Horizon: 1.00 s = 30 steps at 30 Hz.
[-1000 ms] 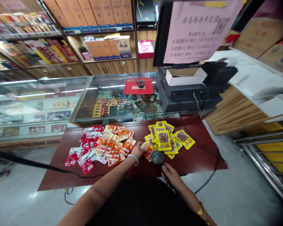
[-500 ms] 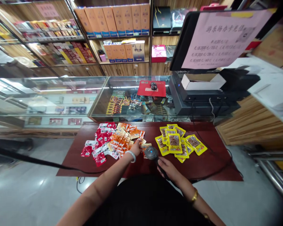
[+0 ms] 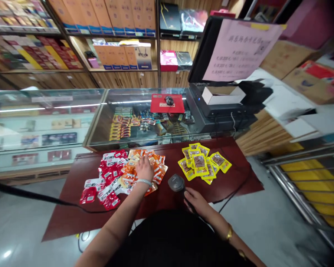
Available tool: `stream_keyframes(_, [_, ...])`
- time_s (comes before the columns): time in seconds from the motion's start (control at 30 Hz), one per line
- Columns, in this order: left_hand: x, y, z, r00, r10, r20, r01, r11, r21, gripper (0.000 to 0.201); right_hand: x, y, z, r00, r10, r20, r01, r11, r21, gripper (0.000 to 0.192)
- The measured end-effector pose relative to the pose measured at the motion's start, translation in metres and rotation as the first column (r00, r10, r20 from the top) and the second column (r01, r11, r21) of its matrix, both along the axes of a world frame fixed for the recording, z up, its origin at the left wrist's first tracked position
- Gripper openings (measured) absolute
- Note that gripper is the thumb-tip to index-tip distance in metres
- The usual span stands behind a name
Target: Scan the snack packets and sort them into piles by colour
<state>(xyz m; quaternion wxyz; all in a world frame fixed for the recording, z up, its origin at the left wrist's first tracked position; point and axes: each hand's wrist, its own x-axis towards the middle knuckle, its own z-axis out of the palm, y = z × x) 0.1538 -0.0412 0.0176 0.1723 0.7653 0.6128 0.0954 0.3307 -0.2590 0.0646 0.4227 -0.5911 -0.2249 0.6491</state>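
Observation:
My left hand [image 3: 144,170] rests palm down on a heap of orange snack packets [image 3: 159,170], its fingers stretched over them. Under the palm, part of the heap is hidden. My right hand [image 3: 196,201] is wrapped round the handle of a black barcode scanner [image 3: 176,183], whose head sits over the table between the heaps. Red and white packets [image 3: 111,173] lie left of the orange ones and touch them. Yellow packets [image 3: 199,164] with brown contents form a separate pile on the right. All lie on the dark red table [image 3: 69,211].
Beyond the table stands a glass display counter [image 3: 100,122] with a red mat [image 3: 158,105] and a mouse [image 3: 169,100]. A monitor bearing a pink sheet [image 3: 239,52] rises at the right. A black cable [image 3: 44,198] crosses the left side; metal rails [image 3: 303,211] stand at right.
My left hand has moved left, from beside the scanner onto the orange packets, and its fingers have spread. My right hand still holds the scanner. The view has shifted.

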Motion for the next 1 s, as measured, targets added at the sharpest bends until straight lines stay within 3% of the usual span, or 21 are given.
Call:
stream_keyframes(0.07, [0.019, -0.008, -0.009, 0.977, -0.207, -0.046, 0.208, 0.978, 0.015, 0.070, 0.002, -0.010, -0.002, 0.999, -0.050, 0.021, 0.050, 0.999, -0.008, 0.062])
stream_keyframes(0.13, [0.042, -0.019, -0.025, 0.907, -0.416, -0.068, 0.412, 0.908, -0.073, 0.077, 0.007, -0.019, -0.003, 0.996, -0.074, 0.054, 0.074, 0.997, -0.003, 0.062])
stream_keyframes(0.23, [0.064, -0.028, -0.051, 0.839, -0.530, -0.122, 0.503, 0.842, -0.196, 0.084, 0.017, -0.024, -0.008, 0.994, -0.090, 0.060, 0.090, 0.996, -0.002, 0.063])
stream_keyframes(0.37, [0.058, -0.017, -0.069, 0.827, -0.503, -0.252, 0.466, 0.863, -0.193, 0.075, 0.037, -0.016, -0.021, 0.993, -0.120, -0.010, 0.120, 0.993, -0.013, 0.063])
stream_keyframes(0.5, [0.035, -0.004, -0.067, 0.840, -0.413, -0.352, 0.371, 0.910, -0.183, 0.067, 0.060, -0.003, -0.029, 0.992, -0.118, -0.043, 0.117, 0.993, -0.031, 0.058])
stream_keyframes(0.6, [0.034, -0.004, -0.060, 0.858, -0.358, -0.369, 0.331, 0.934, -0.137, 0.067, 0.077, 0.006, -0.029, 0.991, -0.124, -0.057, 0.121, 0.991, -0.058, 0.056])
stream_keyframes(0.73, [0.074, -0.017, -0.050, 0.893, -0.389, -0.226, 0.369, 0.921, -0.124, 0.063, 0.097, 0.013, -0.027, 0.987, -0.146, -0.061, 0.142, 0.987, -0.070, 0.055])
stream_keyframes(0.87, [0.135, -0.031, -0.044, 0.950, -0.286, -0.127, 0.248, 0.936, -0.251, 0.060, 0.115, 0.015, -0.024, 0.987, -0.153, -0.058, 0.150, 0.987, -0.051, 0.051])
stream_keyframes(1.0, [0.178, -0.039, -0.045, 0.956, -0.267, -0.121, 0.212, 0.915, -0.342, 0.041, 0.126, 0.016, -0.023, 0.985, -0.163, -0.060, 0.158, 0.985, -0.071, 0.053])
